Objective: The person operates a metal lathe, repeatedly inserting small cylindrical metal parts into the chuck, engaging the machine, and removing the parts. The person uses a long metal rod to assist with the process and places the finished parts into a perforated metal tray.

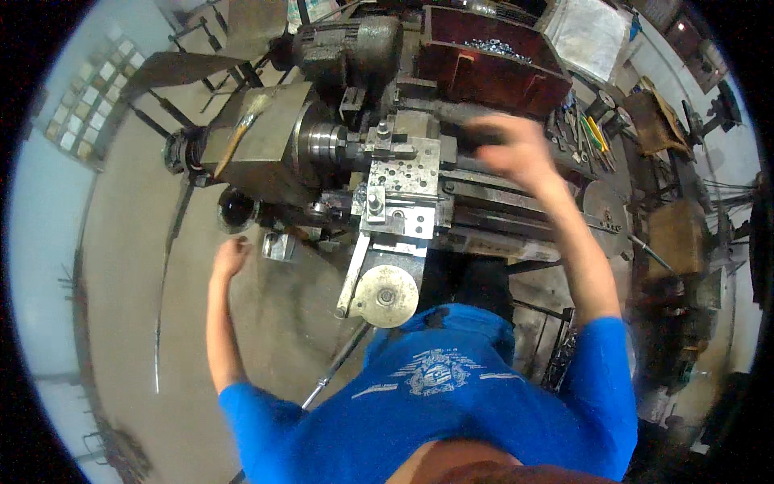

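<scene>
A metal lathe stands before me, with a silver headstock (270, 141), a chuck (326, 147) and a tool carriage (405, 173). My right hand (516, 149) is above the bed, right of the carriage. It is blurred, its thumb and fingers apart, with nothing visible in it. My left hand (232, 256) is low on the left, just below a dark round opening (239, 208) under the headstock. Its fingers look curled; whatever they may hold is hidden. A round handwheel (387, 296) with a bar-like handle (352, 276) sits at the front of the carriage.
On the headstock lies a wooden-handled brush (242, 133). Behind the lathe are a dark motor (347, 48) and a red-brown box (493, 77) with small metal parts inside. Hand tools (590, 133) lie at the right. A long thin rod (164, 278) extends down at the left.
</scene>
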### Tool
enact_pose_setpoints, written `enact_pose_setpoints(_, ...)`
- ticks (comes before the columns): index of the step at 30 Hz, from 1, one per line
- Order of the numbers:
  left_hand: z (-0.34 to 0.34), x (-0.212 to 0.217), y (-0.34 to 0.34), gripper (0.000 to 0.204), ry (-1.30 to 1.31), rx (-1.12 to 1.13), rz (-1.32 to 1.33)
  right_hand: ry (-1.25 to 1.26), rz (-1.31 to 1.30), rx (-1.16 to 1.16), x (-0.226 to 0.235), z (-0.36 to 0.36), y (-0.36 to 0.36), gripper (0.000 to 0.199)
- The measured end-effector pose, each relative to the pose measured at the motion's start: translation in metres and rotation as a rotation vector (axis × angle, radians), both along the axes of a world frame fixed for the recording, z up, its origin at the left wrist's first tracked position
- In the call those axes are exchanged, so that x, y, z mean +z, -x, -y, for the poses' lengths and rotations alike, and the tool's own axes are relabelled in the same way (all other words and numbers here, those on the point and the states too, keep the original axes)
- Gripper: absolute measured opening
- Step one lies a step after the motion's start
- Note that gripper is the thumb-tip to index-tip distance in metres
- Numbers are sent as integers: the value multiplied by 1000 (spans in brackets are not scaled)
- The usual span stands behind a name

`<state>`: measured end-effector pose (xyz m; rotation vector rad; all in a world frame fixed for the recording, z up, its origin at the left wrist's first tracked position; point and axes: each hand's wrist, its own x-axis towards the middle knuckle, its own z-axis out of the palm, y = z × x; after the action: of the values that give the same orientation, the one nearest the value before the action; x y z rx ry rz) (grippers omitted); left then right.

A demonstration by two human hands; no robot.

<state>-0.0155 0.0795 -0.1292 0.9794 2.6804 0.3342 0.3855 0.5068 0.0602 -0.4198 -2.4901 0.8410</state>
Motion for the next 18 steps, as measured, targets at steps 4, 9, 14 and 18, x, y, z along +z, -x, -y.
enact_pose_setpoints(4, 66, 137, -32, 29, -208, 443, -497, -358, 117, 359, -13, 54, 144, 31)
enact_pose_setpoints(9, 161, 98, -26, 56, 68, 618, -496, -404, 485, 250, -3, 77, 182, 27)
enact_pose_setpoints(14, 102, 86, -139, 45, -46, 606, -554, -404, 488, 193, -8, 79, 185, 27)
enact_pose_setpoints(18, 78, 106, -155, 41, 94, 646, -479, -347, 322, 88, 0, 62, 166, 24)
